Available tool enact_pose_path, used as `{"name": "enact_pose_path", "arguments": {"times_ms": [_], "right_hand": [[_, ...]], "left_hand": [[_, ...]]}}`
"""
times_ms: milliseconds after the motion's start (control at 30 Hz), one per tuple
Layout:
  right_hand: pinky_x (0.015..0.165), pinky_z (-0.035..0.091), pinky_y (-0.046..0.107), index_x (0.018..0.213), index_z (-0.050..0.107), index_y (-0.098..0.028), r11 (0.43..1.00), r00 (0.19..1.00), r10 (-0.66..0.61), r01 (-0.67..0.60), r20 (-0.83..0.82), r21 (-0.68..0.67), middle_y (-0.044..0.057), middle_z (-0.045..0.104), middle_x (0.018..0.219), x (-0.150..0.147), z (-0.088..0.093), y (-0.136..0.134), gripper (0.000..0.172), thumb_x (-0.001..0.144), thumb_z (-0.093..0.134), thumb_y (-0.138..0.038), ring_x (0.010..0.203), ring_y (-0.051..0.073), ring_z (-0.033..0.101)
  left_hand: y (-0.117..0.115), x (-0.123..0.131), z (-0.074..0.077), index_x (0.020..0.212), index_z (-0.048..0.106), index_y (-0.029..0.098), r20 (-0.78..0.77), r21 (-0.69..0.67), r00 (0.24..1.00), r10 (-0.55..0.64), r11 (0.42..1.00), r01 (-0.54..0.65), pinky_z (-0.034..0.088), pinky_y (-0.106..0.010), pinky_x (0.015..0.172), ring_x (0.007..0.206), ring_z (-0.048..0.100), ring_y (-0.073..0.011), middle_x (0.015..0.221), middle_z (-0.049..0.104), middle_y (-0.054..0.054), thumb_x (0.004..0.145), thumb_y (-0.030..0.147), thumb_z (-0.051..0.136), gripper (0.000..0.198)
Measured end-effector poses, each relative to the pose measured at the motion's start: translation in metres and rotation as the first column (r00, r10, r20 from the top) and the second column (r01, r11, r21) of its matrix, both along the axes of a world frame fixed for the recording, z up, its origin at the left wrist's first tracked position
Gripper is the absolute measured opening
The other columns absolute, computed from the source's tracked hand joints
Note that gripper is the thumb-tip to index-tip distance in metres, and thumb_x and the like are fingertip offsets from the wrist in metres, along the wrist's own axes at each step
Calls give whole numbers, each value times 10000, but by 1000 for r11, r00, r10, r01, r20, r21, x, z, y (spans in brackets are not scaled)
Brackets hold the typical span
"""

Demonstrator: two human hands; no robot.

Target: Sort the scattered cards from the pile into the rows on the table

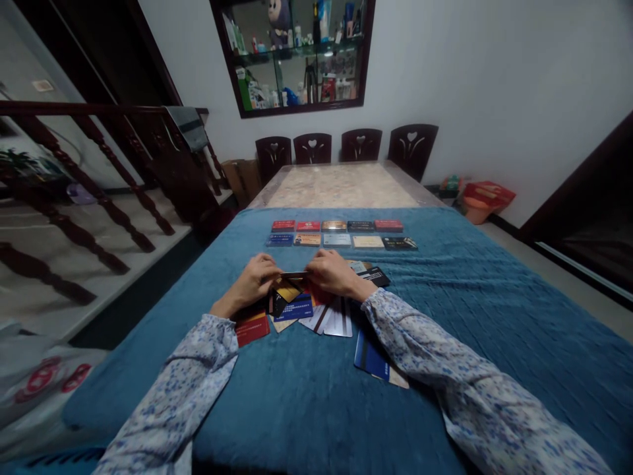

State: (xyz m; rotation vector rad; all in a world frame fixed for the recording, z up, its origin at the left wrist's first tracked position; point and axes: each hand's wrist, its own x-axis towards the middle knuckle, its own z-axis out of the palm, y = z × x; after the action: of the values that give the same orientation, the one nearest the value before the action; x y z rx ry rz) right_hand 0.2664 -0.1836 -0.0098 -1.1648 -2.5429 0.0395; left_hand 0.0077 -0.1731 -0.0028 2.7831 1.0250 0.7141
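Note:
Between my two hands a dark card (293, 274) is held, seen nearly edge-on above a loose heap of cards. My left hand (256, 280) pinches its left end, and my right hand (332, 272) grips the right end. In the heap beneath lie a blue card (295, 308), a yellow card (287, 290), white striped cards (338, 319) and a red card (252, 329). To the right, a black card (374, 276) shows past my right wrist. Another blue card (370, 356) lies by my right sleeve. My fingers partly cover the held card.
Beyond the heap, two rows of card stacks, including a red stack (283, 226) and a black stack (400, 243), stand on the blue cloth (306, 409). Dark chairs (312, 149) line the table's far end. A white plastic bag (44, 389) sits at left.

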Motion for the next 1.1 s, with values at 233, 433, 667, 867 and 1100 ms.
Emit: {"name": "enact_pose_path", "arguments": {"times_ms": [233,433,667,867,1100], "right_hand": [[749,267,339,954,721,-185,999,1000,-25,25,0,49,85,739,934,3,-2,2,141,946,588,-233,961,237,526],[744,265,339,921,722,-179,985,1000,-3,6,-18,174,82,724,901,3,-3,2,138,936,589,-213,922,226,522],[744,289,330,969,716,-175,977,992,32,-5,-125,212,87,715,914,8,-3,5,133,916,597,-201,909,223,522],[777,347,325,963,706,-176,992,987,7,13,-163,124,84,715,946,13,-12,12,127,892,657,-269,917,227,529],[816,397,337,920,707,-177,995,978,51,-32,-200,96,96,713,962,7,-16,11,124,919,631,-274,954,235,536]], "left_hand": [[-1,12,-6,981,750,181,-8,55,1000,18,998,-17,454,-442,931,1015,568,-250,965,726,-94,929,212,535,223],[-3,28,-12,997,741,205,6,124,998,69,990,-69,426,-424,892,982,563,-240,920,716,-70,920,182,554,203],[-6,36,-16,892,727,195,130,110,983,133,983,-147,433,-407,874,937,574,-230,859,700,-54,883,142,567,169],[-7,37,-21,938,704,184,268,39,939,215,972,-233,482,-371,888,953,610,-211,958,679,-59,820,92,573,199],[-6,41,-26,885,667,183,388,-41,900,200,979,-200,523,-335,838,902,632,-195,937,682,-52,829,161,612,81]]}}
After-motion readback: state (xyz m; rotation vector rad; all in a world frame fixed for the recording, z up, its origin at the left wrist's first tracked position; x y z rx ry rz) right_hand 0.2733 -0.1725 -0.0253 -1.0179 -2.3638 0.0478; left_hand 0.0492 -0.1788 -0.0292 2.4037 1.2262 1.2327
